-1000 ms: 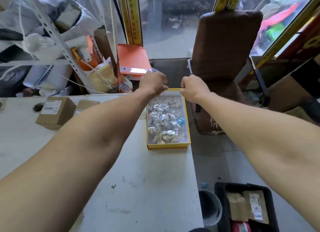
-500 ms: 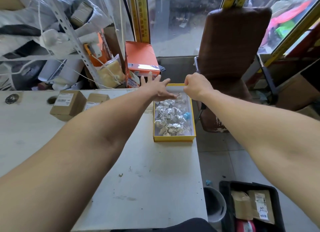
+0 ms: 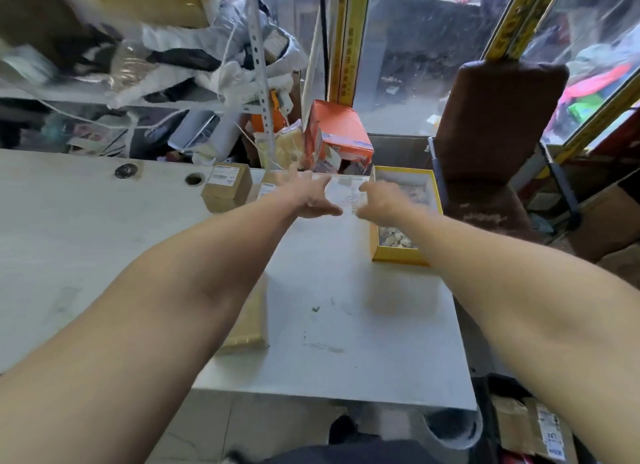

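A white printed sheet (image 3: 349,194) lies at the far side of the grey table (image 3: 346,307), just left of a yellow-rimmed box (image 3: 398,255) of crumpled silver wrappers. My left hand (image 3: 308,196) reaches out with fingers spread, its thumb and fingertips at the sheet's left edge. At the sheet's right edge, over the box's left wall, is my right hand (image 3: 381,198). It is blurred by motion, so its fingers cannot be made out.
Two small labelled cardboard boxes (image 3: 227,186) stand at the back of the table. A flat brown packet (image 3: 247,325) lies under my left forearm. An orange carton (image 3: 341,134) and cluttered shelving sit behind. A brown chair (image 3: 491,144) stands to the right, with a bin (image 3: 450,429) below.
Both hands have left the yellow box and moved left to the white sheet. My left hand went from a fist to spread fingers. The view swung left and back.
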`<state>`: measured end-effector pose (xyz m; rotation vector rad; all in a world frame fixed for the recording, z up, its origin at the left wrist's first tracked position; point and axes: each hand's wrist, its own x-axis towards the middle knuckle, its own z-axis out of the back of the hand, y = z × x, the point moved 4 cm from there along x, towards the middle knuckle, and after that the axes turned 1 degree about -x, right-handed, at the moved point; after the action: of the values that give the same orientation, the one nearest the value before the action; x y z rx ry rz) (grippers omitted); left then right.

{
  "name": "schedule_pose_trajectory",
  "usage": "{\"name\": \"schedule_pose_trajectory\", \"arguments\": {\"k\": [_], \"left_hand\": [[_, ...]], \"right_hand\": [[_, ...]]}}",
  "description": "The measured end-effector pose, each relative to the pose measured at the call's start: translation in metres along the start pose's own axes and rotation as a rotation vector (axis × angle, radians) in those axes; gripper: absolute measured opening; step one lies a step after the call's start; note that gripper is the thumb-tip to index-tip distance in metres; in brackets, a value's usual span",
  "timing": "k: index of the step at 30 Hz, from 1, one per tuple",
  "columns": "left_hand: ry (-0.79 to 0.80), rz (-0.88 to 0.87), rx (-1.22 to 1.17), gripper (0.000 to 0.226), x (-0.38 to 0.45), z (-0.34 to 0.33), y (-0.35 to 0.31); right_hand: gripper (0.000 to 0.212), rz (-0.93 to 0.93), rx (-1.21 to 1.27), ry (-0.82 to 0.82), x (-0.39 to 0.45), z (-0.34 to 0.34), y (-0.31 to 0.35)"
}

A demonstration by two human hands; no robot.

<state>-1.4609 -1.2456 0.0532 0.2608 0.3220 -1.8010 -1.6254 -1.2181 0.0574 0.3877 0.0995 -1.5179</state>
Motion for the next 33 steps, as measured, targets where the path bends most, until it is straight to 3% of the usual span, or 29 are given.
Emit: {"name": "schedule_pose_trajectory", "arguments": {"k": [6,10,14,18,25,33], "left_hand": [[0.071,0.098,-0.105,0.092,-0.115,-0.064,0.123],[0.183,0.149,-0.154,0.115,-0.172,-0.120,0.192],[0.299,0.093,-0.201,0.136,-0.198,-0.172,0.207],[0.280,-0.040,-0.357,0.146,-0.202,-0.206,0.192],[0.120,0.009,-0.442,0.128,-0.171,-0.191,0.218],[0.008,0.153,-0.382,0.123,-0.124,-0.118,0.324]], "right_hand": [[0.063,0.023,0.053,0.143,-0.057,-0.082,0.119],[0.083,0.062,0.126,0.245,-0.095,-0.140,0.175],[0.112,0.064,0.121,0.409,-0.118,-0.192,0.196],[0.132,0.040,0.220,0.386,-0.127,-0.219,0.202],[0.104,0.112,0.248,0.273,-0.086,-0.204,0.228],[0.103,0.294,0.207,0.205,0.017,-0.160,0.325]]}}
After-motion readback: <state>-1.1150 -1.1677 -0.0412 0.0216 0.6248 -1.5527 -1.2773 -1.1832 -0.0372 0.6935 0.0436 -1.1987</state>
